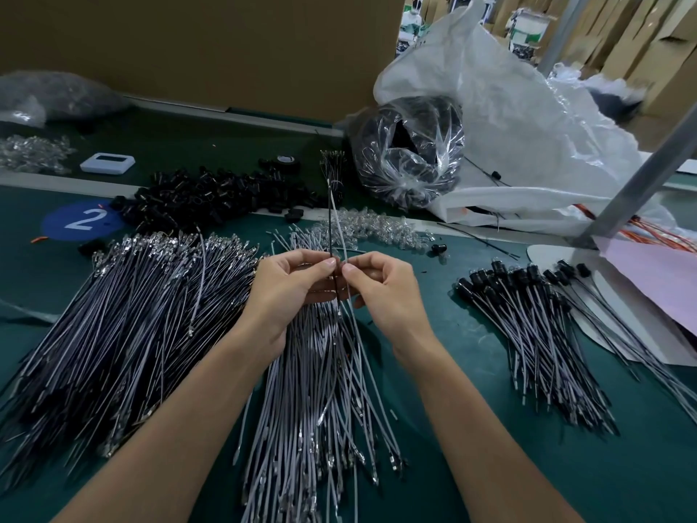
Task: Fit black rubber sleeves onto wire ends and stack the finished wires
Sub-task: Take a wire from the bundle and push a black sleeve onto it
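Fingertips (329, 263) of your left hand (290, 285) and your right hand (381, 286) meet above the middle of the green table (433, 334), thumbs nearly touching. Your left thumb and forefinger pinch a thin black wire (330, 220), and your right thumb and forefinger pinch a white wire (340, 230) just beside it. The two strands rise side by side from the pinch towards the back of the bench, and their short lower ends hang down between your palms. Your other fingers curl loosely inward, knuckles outward, with both wrists raised and both bare forearms angling in from the bottom corners. Directly under your hands lies the centre pile of grey wires (320, 390), fanned towards you. To your left a larger left pile of wires (124, 318) spreads with its metal terminals pointing away from you. To your right, well apart from your hands, the finished wires (535, 334) lie stacked, their black-capped ends pointing up and left. Behind the piles sits the heap of black rubber sleeves (218, 198), and a scatter of clear bulbs (371, 228) lies beside it. A clear bag of dark parts (411, 156) stands further back, near a large white plastic sack (528, 118). A blue disc marked 2 (83, 220) shows on the left of the table.
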`<act>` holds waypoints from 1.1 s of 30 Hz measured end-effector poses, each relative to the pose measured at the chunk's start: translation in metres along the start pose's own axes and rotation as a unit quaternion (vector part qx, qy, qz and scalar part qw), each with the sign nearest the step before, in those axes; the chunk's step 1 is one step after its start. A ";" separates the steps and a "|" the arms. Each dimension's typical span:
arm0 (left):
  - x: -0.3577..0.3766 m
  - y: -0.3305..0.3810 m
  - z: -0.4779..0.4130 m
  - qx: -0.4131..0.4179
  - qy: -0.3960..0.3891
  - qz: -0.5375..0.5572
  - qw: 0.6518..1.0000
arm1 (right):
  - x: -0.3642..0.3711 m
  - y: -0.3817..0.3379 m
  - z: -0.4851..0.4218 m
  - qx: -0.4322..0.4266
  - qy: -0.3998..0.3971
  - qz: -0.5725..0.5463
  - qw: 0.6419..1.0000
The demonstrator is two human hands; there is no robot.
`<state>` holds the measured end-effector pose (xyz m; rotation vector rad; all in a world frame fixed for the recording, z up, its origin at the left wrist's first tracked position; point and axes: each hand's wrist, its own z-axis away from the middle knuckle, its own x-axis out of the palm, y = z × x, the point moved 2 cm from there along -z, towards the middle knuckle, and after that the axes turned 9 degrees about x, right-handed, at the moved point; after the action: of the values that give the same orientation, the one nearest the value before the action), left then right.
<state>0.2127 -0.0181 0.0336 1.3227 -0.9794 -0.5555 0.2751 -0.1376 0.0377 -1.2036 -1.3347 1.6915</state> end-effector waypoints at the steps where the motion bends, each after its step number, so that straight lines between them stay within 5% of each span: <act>1: 0.000 -0.001 0.000 0.000 0.000 -0.002 1.000 | 0.001 0.001 -0.001 -0.001 0.006 -0.001 1.000; 23: -0.009 0.003 -0.006 0.031 0.070 0.116 0.990 | 0.006 0.003 0.003 -0.075 -0.035 0.106 0.991; 33: 0.004 0.000 -0.006 0.114 0.036 0.002 0.993 | -0.001 0.002 0.001 -0.041 0.015 -0.062 0.997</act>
<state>0.2201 -0.0186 0.0349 1.5324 -1.0065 -0.3987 0.2741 -0.1393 0.0361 -1.1623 -1.4430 1.5398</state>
